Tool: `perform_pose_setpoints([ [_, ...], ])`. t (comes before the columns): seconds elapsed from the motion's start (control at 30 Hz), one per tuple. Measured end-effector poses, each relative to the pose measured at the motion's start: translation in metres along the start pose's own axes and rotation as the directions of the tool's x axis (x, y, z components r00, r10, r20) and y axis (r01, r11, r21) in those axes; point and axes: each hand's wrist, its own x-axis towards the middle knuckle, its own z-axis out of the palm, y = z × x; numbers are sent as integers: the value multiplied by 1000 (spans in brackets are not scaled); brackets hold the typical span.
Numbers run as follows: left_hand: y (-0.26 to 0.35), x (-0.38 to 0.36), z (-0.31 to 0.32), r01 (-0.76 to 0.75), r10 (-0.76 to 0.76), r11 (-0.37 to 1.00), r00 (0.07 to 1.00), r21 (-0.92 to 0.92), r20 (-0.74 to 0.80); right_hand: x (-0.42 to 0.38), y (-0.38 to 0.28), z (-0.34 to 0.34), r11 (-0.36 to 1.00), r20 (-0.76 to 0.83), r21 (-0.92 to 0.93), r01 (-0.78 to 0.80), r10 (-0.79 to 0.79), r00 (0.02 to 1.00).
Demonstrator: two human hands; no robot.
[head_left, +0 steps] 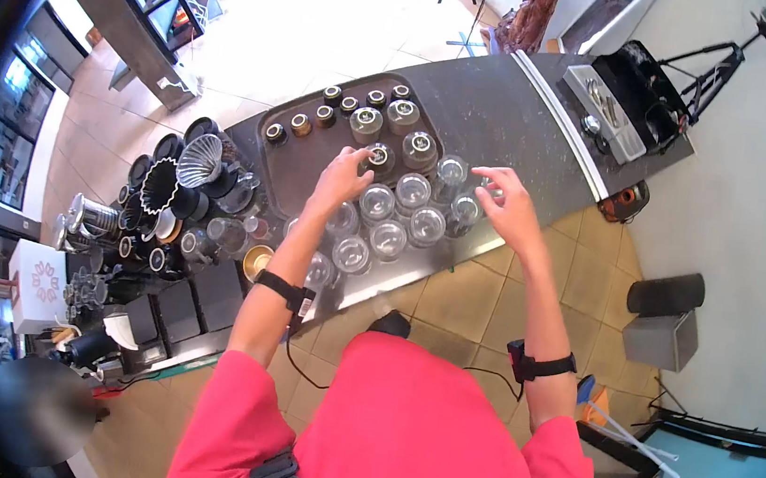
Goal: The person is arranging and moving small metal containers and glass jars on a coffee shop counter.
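Note:
My left hand [345, 176] is at the tray's near right part, thumb and fingers curled against the left side of an upside-down glass [380, 157] with a dark base mark. My right hand [509, 208] is raised to the right of the glasses, thumb and fingers apart, holding nothing I can make out. Closest to it are a clear glass jar [452, 172] and another clear glass [466, 211]. Several clear upturned glasses [389, 239] stand in rows between my forearms. Small dark-bodied jars [301, 124] and larger upturned glasses [366, 124] stand on the brown tray [291, 177].
Coffee drippers [206, 162], dark cups and pots crowd the counter's left side. A gold bowl [257, 262] is beside my left forearm. A cutlery box [605, 113] and black case [641, 89] stand at the right end. A white box [37, 287] is far left.

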Motion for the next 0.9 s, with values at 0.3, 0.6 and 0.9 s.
perform_pose_setpoints([
  [0.3, -11, 53, 39, 129, -134, 991, 978, 44, 157, 105, 19, 74, 978, 257, -188, 91, -40, 966],
  [0.6, -10, 67, 43, 205, -205, 978, 942, 25, 265, 159, 39, 131, 860, 422, -503, 85, 159, 893],
  [0.9, -3, 64, 52, 206, -225, 974, 939, 99, 262, 181, 55, 152, 797, 526, -596, 97, 297, 797],
])
